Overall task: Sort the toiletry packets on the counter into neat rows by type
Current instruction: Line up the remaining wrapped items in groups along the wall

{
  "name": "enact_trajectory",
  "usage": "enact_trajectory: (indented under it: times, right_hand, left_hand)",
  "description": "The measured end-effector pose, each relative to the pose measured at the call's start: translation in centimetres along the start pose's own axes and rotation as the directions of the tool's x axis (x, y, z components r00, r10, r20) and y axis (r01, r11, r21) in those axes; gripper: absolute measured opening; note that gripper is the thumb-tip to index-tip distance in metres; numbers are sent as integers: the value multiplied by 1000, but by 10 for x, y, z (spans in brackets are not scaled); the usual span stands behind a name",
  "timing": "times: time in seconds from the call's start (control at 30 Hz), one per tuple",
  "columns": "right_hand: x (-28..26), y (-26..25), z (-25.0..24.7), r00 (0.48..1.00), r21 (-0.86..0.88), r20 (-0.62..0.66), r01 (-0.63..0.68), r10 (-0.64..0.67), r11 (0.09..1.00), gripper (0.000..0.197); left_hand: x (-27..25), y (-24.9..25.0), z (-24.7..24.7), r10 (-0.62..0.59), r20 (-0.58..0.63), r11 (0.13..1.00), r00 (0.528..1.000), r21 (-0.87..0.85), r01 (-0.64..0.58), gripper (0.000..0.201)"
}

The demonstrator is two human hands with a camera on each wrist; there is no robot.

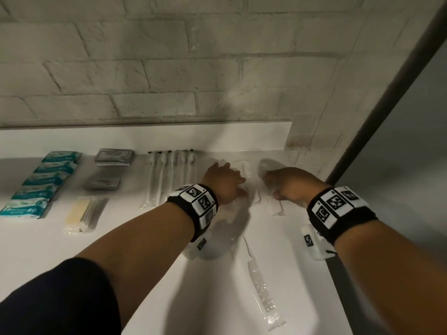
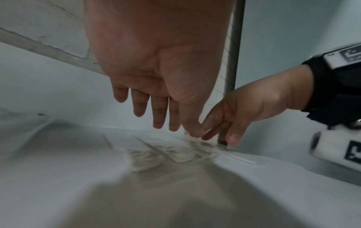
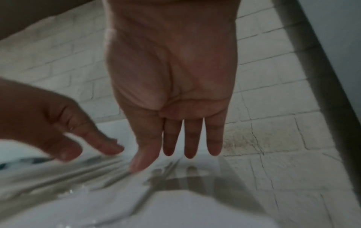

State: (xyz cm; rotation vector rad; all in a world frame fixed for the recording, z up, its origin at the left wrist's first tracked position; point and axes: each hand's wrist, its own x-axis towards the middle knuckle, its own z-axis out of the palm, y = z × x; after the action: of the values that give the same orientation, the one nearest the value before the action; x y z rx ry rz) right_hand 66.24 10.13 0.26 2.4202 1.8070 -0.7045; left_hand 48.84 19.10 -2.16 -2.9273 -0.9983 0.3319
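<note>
Both hands hover over a small heap of clear plastic packets (image 1: pixel 247 169) at the back right of the white counter (image 1: pixel 60 240). My left hand (image 1: pixel 225 182) has its fingers straight, pointing down at the clear packets (image 2: pixel 156 155). The thumb tip of this left hand (image 2: pixel 166 121) lies at the packets' far edge, against the right hand's fingers (image 2: pixel 210 132). My right hand (image 1: pixel 287 184) is also open. In the right wrist view the right hand (image 3: pixel 181 151) has its thumb down on a clear packet (image 3: pixel 97 174). Neither hand grips anything.
Sorted rows lie to the left: teal packets (image 1: pixel 43 180), grey sachets (image 1: pixel 113 157), wrapped toothbrushes (image 1: pixel 169 175) and a packet of wooden sticks (image 1: pixel 84 213). A long clear comb packet (image 1: pixel 262 293) lies alone near the front. A brick wall (image 1: pixel 169 68) backs the counter; a dark frame (image 1: pixel 377 122) bounds its right.
</note>
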Motion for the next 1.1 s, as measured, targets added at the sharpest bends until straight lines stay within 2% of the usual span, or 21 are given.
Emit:
enact_trajectory:
  times: [0.1, 0.23, 0.4, 0.5, 0.57, 0.6, 0.63, 0.73, 0.8, 0.87, 0.97, 1.1]
  right_hand:
    - [4, 0, 6, 997, -123, 66, 48, -40, 991, 70]
    - [17, 0, 11, 998, -109, 45, 42, -38, 993, 69]
    - [24, -4, 13, 997, -85, 45, 59, -55, 995, 65]
    - [12, -9, 7, 993, 9, -103, 58, -56, 998, 44]
    - [-8, -20, 6, 984, -3, -179, 13, -13, 1000, 41]
    - [-21, -29, 9, 989, -51, -143, 18, -25, 999, 41]
    - [-34, -39, 14, 997, -98, -55, 50, -56, 994, 41]
    - [-75, -77, 38, 975, -180, 194, 146, -111, 973, 50]
    - [-87, -93, 54, 970, -261, 226, 144, -85, 954, 68]
    - [-87, -100, 66, 975, -245, 200, 143, -95, 959, 74]
    - [-86, -100, 66, 967, -154, 222, 162, -125, 975, 61]
    - [-90, -93, 57, 945, -204, 275, 239, -178, 949, 45]
  left_hand:
    - [8, 20, -4, -1, -20, 1000, 1000, -3, 1, 50]
    - [14, 29, 3, -31, 52, 999, 998, 45, 28, 47]
    - [16, 30, 1, -52, 86, 997, 995, 55, 47, 51]
    - [14, 29, -2, -45, 102, 999, 994, 35, 41, 51]
    - [11, 26, -3, -49, 116, 999, 992, -13, 51, 51]
    - [11, 25, -2, -49, 124, 998, 991, -30, 53, 52]
    - [11, 25, -3, -45, 129, 998, 991, -34, 50, 53]
    - [14, 26, -3, -39, 157, 999, 987, 27, 35, 54]
    - [16, 27, -4, -42, 179, 998, 983, 56, 32, 57]
    - [18, 26, -5, -35, 170, 997, 985, 68, 23, 58]
    - [17, 26, -4, -29, 154, 998, 988, 66, 19, 57]
    - [18, 26, -1, -26, 131, 997, 991, 81, 15, 56]
